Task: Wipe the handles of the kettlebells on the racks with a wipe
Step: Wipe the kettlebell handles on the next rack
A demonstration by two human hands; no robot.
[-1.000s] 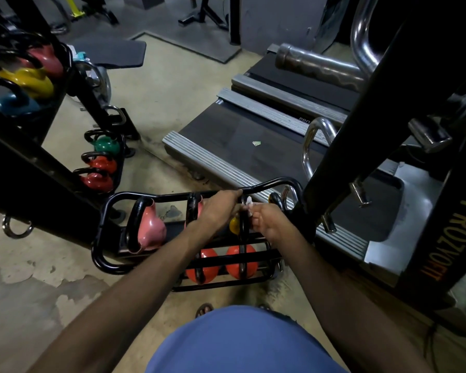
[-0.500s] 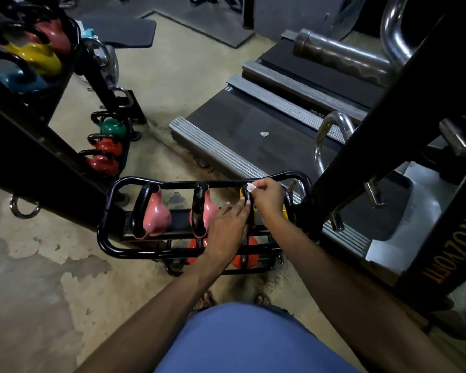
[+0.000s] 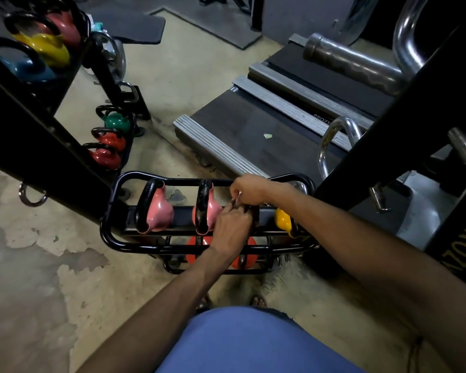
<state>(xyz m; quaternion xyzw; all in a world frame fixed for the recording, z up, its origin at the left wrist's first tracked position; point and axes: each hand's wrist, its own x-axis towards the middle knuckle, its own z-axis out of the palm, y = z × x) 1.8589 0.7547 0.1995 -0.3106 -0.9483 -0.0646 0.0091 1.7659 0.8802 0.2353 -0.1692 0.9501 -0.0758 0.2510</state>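
Two rack rails (image 3: pixel 145 247) hem left hand (image 3: pixel 230 230).

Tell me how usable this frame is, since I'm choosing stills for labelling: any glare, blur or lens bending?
Head view: dim, flat light; glare streaks the chrome tube; wide-angle stretch enlarges the black beam at left; the yellow kettlebell top left looks smeared; left hand and right hand are fairly sharp, the wipe just a pale speck.

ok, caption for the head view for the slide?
Left hand and right hand meet on a black kettlebell handle in the low black tubular rack, beside a pink kettlebell.
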